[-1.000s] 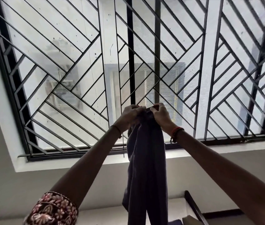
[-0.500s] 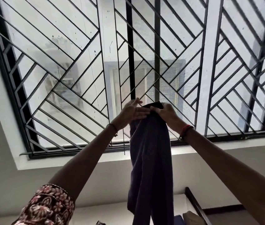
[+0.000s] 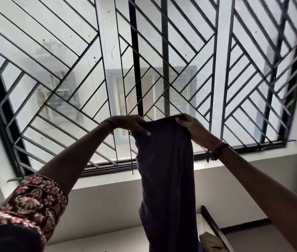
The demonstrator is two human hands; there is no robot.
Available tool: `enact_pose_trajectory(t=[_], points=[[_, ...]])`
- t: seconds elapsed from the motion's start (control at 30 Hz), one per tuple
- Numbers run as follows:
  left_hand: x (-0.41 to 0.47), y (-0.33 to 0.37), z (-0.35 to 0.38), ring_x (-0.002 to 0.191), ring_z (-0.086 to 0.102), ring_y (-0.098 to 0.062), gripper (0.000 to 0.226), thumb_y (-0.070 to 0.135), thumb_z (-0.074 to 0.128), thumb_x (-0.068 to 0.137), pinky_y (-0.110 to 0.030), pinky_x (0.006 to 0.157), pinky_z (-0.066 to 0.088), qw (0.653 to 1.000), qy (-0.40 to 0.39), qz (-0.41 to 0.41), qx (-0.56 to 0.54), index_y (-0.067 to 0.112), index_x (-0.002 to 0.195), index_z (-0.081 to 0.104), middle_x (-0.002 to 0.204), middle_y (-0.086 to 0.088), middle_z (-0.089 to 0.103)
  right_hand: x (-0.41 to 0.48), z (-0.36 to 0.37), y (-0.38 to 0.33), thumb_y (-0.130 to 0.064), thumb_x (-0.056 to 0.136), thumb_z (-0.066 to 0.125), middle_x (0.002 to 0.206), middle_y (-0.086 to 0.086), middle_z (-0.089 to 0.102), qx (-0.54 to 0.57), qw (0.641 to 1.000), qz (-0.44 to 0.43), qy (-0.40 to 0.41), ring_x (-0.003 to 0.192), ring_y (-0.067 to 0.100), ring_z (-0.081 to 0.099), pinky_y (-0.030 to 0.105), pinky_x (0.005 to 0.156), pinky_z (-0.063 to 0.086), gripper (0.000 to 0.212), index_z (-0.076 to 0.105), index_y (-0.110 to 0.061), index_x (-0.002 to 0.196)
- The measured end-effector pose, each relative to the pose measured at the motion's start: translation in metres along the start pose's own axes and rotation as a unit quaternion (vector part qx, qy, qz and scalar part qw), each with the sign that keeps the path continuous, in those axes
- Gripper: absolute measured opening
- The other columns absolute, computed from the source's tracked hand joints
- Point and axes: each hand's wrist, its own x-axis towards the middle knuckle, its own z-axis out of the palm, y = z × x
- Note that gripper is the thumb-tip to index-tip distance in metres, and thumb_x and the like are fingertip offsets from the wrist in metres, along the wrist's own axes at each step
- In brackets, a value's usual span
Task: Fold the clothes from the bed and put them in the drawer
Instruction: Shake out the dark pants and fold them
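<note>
A dark purple garment (image 3: 165,171) hangs straight down in front of me, held up at arm's length. My left hand (image 3: 131,123) pinches its top left corner, thumb on the front of the cloth. At the top right corner, my right hand (image 3: 189,124) grips the cloth with fingers curled over the edge. The top edge stretches flat between both hands. Its lower end runs out of the bottom of the view. The bed and the drawer are hidden.
A large window with a black diagonal metal grille (image 3: 144,70) fills the wall ahead, above a white sill (image 3: 107,177). A dark wooden rail (image 3: 215,228) and a tan cloth (image 3: 211,240) show at the bottom right.
My hands have drawn apart along the garment's top edge, spreading the bunched cloth into a flat width. The view has tilted slightly.
</note>
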Motion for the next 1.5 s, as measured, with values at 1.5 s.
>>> enact_pose_trajectory(t=[1.5], points=[[0.033, 0.038, -0.042, 0.074, 0.046, -0.011, 0.026, 0.037, 0.064, 0.085, -0.014, 0.062, 0.033, 0.948, 0.234, 0.177, 0.124, 0.014, 0.082, 0.053, 0.073, 0.000, 0.051, 0.023, 0.033, 0.002, -0.038, 0.084, 0.065, 0.093, 0.002, 0.066, -0.064, 0.982, -0.109, 0.143, 0.083, 0.011, 0.063, 0.030, 0.071, 0.051, 0.021, 0.058, -0.026, 0.099]])
